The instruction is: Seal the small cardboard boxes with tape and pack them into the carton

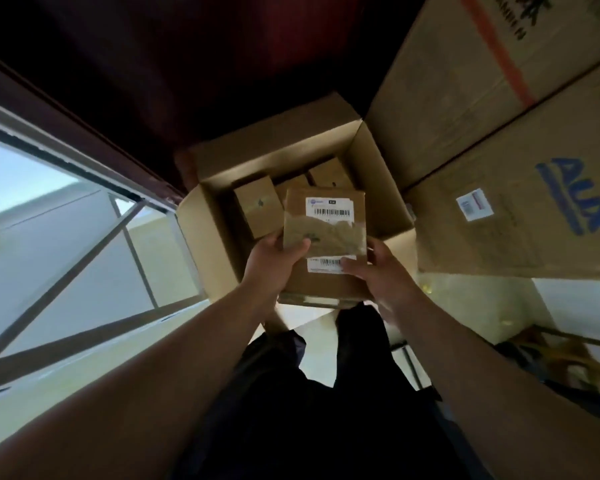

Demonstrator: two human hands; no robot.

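A small cardboard box (pixel 326 216), with a barcode label and a band of clear tape across it, is held over the open carton (pixel 371 174) on the floor. My left hand (pixel 274 261) grips its left edge, thumb on top. My right hand (pixel 371 268) holds its right lower corner, fingers over a second barcode label. Inside the carton lie other small boxes: one (pixel 257 206) at the left and one (pixel 329 173) at the back. The carton's near flap (pixel 319 292) sits under the held box.
Large stacked cartons (pixel 520 202) stand close on the right, one printed with blue letters. A window with a metal frame (pixel 84 237) runs along the left. My dark trousers (pixel 326 393) fill the bottom middle; clutter lies on the floor at the lower right.
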